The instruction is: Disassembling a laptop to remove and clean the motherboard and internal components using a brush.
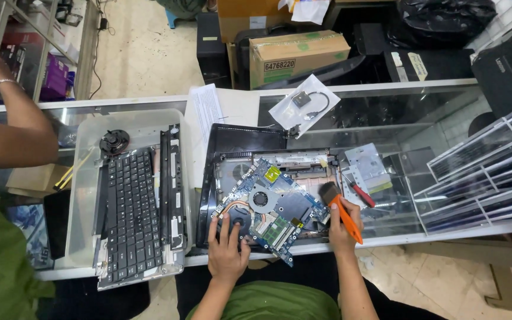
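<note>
The left hand lies flat with its fingers spread wide, gripping nothing, pressing on the lower left of the blue circuit board, which sits in an opened black laptop shell on the glass worktop. The right hand has its fingers curled tight around an orange-handled brush, whose bristles seem to touch the board's right edge. A red screwdriver lies just beside.

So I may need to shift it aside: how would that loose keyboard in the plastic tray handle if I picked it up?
The keyboard looks thin and flat, so probably light and somewhat bendy. It lies loose on stacked panels in the clear tray, so it may slide if pushed.
</note>
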